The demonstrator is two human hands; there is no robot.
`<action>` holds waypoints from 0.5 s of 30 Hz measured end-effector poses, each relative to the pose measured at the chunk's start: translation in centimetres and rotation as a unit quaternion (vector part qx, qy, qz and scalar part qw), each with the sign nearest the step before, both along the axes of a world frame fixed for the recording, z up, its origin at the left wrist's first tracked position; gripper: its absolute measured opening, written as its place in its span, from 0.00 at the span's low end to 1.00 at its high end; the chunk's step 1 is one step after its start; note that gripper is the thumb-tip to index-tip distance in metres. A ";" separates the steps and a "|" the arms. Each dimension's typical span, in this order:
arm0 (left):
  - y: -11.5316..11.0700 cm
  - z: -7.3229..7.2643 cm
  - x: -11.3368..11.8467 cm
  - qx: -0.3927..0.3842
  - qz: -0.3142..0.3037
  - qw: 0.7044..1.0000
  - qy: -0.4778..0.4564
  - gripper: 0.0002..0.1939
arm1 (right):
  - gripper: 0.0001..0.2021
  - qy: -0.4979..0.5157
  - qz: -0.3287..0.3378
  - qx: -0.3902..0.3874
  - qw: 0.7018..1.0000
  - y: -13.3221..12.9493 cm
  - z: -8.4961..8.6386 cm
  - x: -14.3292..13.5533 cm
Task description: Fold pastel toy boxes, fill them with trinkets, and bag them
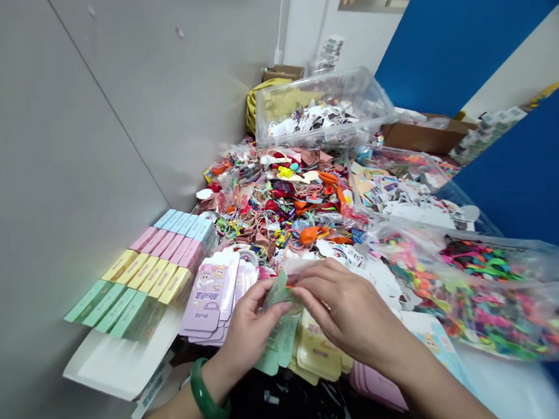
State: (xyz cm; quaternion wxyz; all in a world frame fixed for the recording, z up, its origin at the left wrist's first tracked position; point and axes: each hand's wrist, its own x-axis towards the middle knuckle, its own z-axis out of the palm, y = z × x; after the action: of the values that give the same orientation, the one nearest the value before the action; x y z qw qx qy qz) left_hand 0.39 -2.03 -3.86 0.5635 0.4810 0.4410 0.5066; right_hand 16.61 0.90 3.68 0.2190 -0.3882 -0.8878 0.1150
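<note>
Both of my hands meet over the near edge of the pile, around a small green paper box. My left hand, with a green bangle at the wrist, pinches the box between thumb and fingers. At the box's upper end, my right hand has its fingers pressed together. A bit of orange shows at its fingertips; what it belongs to is hidden. Beneath the hands lie flat green cartons and yellow cartons. Purple flat cartons are stacked to the left.
Filled boxes in blue, pink, yellow and green rows stand in a white tray by the grey wall. Mixed small trinkets heap up ahead. A clear bin stands behind, a plastic bag of colourful pieces at right. Pink cartons lie nearer.
</note>
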 end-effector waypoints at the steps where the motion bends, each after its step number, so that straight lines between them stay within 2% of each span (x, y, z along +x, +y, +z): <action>1: 0.0 -0.2 0.0 0.005 0.002 1.000 0.007 0.14 | 0.12 0.001 0.003 -0.019 1.000 -0.1 0.0 -0.1; 4: 0.0 -0.8 0.0 0.004 -0.005 1.000 0.009 0.13 | 0.11 0.008 -0.004 -0.048 0.999 -0.6 -0.3 0.0; 7: 0.1 -1.4 -0.2 0.003 0.002 1.000 0.017 0.14 | 0.10 0.105 -0.006 -0.034 0.994 -0.9 -1.1 0.6; 9: 0.2 -1.7 -0.4 -0.002 0.009 0.999 0.033 0.14 | 0.10 0.208 -0.085 -0.042 0.974 -1.0 -2.0 1.4; 10: 0.3 -1.8 -0.5 -0.007 0.007 0.999 0.038 0.14 | 0.09 0.257 -0.138 -0.079 0.953 -0.9 -2.6 1.7; 12: 0.3 -2.1 -0.7 -0.015 -0.008 0.999 0.041 0.15 | 0.09 0.336 -0.207 -0.230 0.890 -0.6 -4.1 2.3; 14: 0.3 -2.4 -0.8 -0.017 -0.028 0.998 0.052 0.15 | 0.13 0.391 -0.204 -0.405 0.801 -0.4 -5.6 2.3; 15: 0.2 -2.5 -0.8 -0.015 -0.037 0.998 0.058 0.16 | 0.14 0.414 -0.190 -0.468 0.758 -0.3 -6.2 2.1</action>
State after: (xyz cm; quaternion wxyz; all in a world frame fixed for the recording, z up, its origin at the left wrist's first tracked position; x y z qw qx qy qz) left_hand -0.46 -1.81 -6.35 0.5626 0.5167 0.4622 0.4504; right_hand 18.70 0.58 -2.57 0.3737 -0.5175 -0.4543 0.6214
